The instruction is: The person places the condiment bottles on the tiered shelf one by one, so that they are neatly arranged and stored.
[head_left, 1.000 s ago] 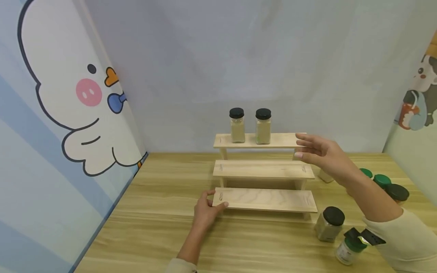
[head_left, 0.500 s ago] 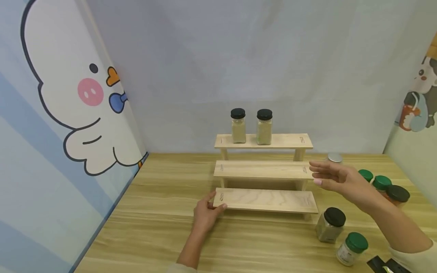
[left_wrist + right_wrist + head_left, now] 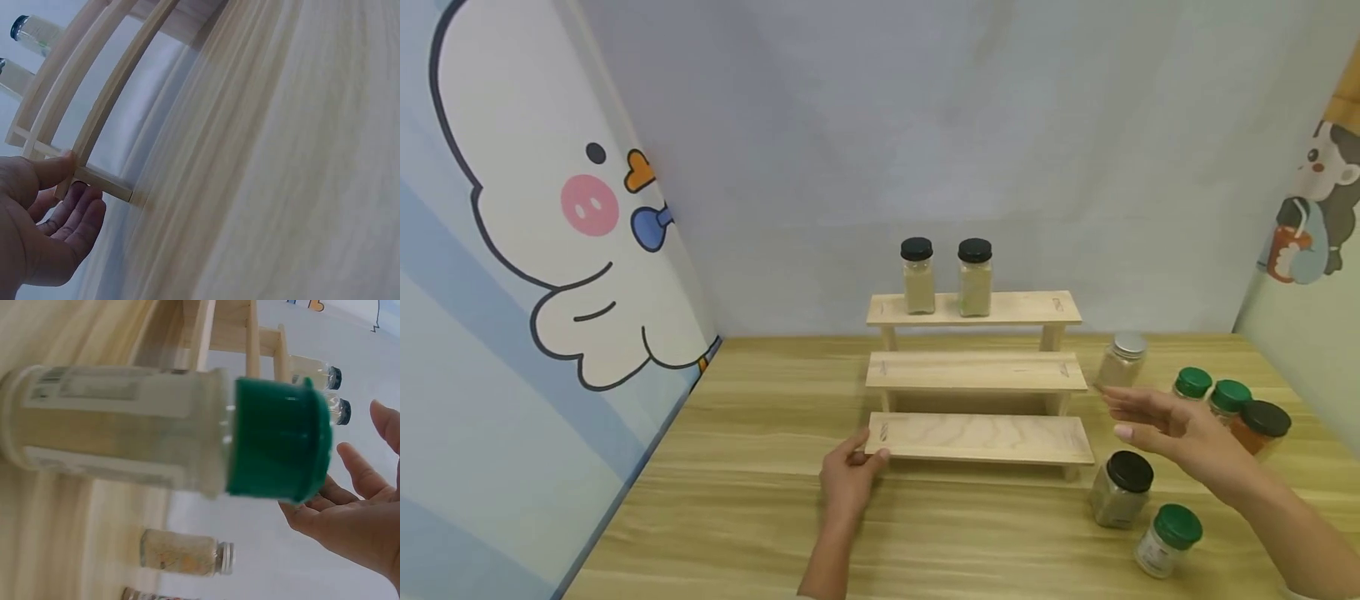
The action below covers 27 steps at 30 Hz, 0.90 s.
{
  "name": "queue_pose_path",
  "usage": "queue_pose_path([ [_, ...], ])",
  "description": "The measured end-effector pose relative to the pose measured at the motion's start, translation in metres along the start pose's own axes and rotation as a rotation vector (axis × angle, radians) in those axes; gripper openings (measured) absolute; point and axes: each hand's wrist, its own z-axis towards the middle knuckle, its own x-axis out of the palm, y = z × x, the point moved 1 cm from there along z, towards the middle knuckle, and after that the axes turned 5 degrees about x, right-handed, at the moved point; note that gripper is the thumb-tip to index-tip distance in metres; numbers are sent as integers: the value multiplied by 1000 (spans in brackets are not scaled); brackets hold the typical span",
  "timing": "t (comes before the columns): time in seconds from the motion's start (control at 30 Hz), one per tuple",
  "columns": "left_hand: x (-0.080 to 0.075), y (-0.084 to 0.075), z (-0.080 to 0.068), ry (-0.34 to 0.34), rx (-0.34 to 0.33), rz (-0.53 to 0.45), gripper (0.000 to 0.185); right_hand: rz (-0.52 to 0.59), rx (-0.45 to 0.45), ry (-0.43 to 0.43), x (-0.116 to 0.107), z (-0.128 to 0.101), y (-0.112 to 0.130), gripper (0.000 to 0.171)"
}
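A three-tier wooden display rack point(image 3: 976, 437) stands on the table. My left hand point(image 3: 847, 482) grips the left end of its lowest shelf; in the left wrist view the thumb lies on top and the fingers curl beneath. On the top tier stand two glass jars with black lids, a left one point(image 3: 918, 287) and a right one point(image 3: 975, 288). My right hand point(image 3: 1183, 437) holds nothing, fingers extended, over the table right of the rack. Nearest to it are a silver-lidded jar point(image 3: 1122, 362) and a black-lidded jar point(image 3: 1116, 500). A green-lidded jar point(image 3: 281, 437) fills the right wrist view's foreground.
Two green-lidded jars, one farther left point(image 3: 1192, 383) and one beside it point(image 3: 1231, 396), stand at the right with a black-lidded jar of orange contents point(image 3: 1261, 425). A grey curtain point(image 3: 820, 167) hangs behind the table point(image 3: 737, 500); printed panels flank it.
My right hand has drawn back from the top tier's right end, down and to the right, uncovering the silver-lidded jar. The left hand keeps its grip on the rack.
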Motion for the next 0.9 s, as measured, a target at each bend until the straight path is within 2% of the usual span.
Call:
queue_pose_path([
  [0.1,-1,1,1,-5,-4,-4,48,-38,41,-33,2,-5,-8,48],
  [0.27,-1,1,0,5,-20,-34,48,-27,138,-50,8,-14,-24,52],
  [0.47,0,-1,1,4,-17,-47,49,10,156,-61,12,-19,-38,55],
  [0.67,-2,-3,3,14,-17,-39,48,35,177,-28,16,-17,-40,60],
  [0.77,-2,-3,2,24,-18,-38,47,3,163,-27,18,-17,-41,61],
  [0.9,-2,-2,2,30,-20,-45,47,-94,163,-16,19,-18,-43,62],
])
